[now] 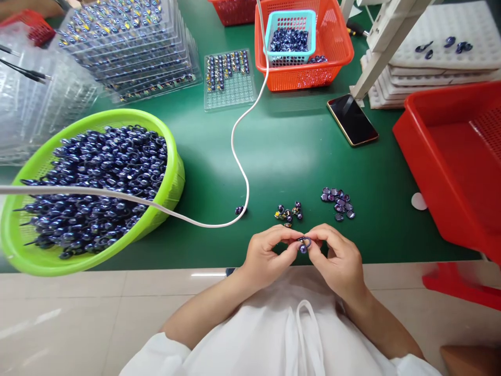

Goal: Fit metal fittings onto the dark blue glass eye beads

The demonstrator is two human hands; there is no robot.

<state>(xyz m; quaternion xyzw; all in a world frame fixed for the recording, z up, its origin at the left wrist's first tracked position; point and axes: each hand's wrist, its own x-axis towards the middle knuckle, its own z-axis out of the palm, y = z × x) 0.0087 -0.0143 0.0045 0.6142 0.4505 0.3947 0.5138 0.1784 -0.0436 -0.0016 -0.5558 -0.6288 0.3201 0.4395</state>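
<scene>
At the table's front edge, my left hand (273,251) and my right hand (337,257) meet, each pinching with thumb and forefinger. Between their fingertips is a small glossy dark-blue earphone piece (303,248) with a curved hook; the fingertips cover part of it. Just beyond my left fingertips lies a loose cluster of small dark-blue parts (288,212), some with yellow bits. A group of flat dark-purple shell covers (340,202) lies beyond my right hand. Farther left, a small dark part (239,210) rests beside the white cable.
A green basket (178,180) heaped with hooked dark-blue pieces stands left, with a white cable (203,225) crossing over it. Stacked clear trays (156,60), a part-filled tray (235,96) and an orange basket (270,78) stand behind. A phone (353,120) and red bin (425,156) are right.
</scene>
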